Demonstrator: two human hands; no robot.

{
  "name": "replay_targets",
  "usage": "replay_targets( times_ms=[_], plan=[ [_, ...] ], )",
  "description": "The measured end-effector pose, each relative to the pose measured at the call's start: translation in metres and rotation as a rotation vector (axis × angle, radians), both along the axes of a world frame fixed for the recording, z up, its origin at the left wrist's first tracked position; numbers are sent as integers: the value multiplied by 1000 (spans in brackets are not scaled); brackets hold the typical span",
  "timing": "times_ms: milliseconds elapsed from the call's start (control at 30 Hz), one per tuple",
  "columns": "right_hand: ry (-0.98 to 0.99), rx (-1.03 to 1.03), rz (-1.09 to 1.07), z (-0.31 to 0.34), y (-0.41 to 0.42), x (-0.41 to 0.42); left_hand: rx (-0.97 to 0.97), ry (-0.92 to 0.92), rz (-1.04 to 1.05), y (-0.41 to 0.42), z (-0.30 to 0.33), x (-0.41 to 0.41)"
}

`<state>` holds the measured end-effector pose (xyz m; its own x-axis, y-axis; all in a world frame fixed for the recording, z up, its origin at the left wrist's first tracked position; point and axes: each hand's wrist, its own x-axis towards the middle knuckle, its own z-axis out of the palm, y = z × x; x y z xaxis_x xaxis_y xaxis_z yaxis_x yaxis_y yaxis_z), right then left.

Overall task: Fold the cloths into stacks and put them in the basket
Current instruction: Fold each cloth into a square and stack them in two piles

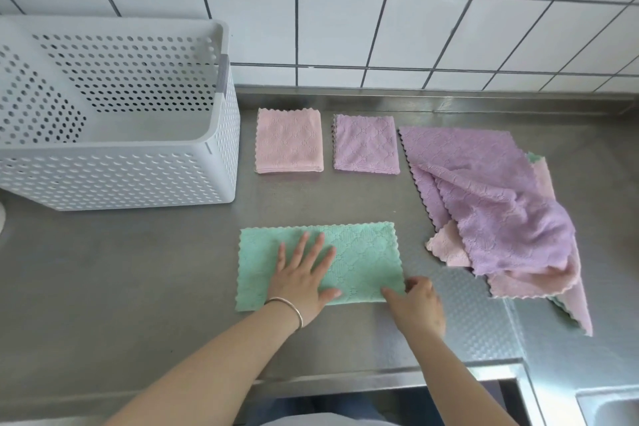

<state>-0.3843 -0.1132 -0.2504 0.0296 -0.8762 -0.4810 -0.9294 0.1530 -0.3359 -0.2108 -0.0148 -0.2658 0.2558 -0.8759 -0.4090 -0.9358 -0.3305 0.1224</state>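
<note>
Folding is mid-step: your left hand (304, 278), flat and spread, pins the half-folded mint-green textured cloth (359, 252) on the near steel counter (138, 304); your right hand (420, 304) pinches its near-right corner. Next, I'd judge, carry that end leftward.

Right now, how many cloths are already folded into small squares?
2. A folded pink textured cloth lies right of the white perforated plastic basket; a folded purple textured cloth lies beside it, apart. The basket looks empty, though its near floor is hidden.

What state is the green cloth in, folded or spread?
Half folded: the green cloth lies as a long rectangle, wider than the finished pink square; left hand flat on it.
</note>
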Motion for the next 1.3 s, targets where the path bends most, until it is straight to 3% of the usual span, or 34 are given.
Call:
replay_targets(
  times_ms=[167,400,533,633,767,900,1033,1300],
  plan=[
    [66,96,62,-4,-5,4,46,8,-29,-1,-5,5],
    [-362,-113,-129,15,23,17,100,137,59,-21,23,6],
    [-500,-394,88,29,41,35,-221,646,496,-35,58,-2],
    [-552,-657,368,36,56,55,-285,919,721,-35,81,2],
    [-537,-784,618,34,73,76,-325,738,851,-21,84,22],
    [-327,-612,796,15,84,81,-363,681,922,5,66,48],
    [-129,-466,882,-8,84,80,-381,719,1019,30,48,62],
    [-98,-448,955,-20,91,83,-372,601,1106,45,32,66]
  ],
)
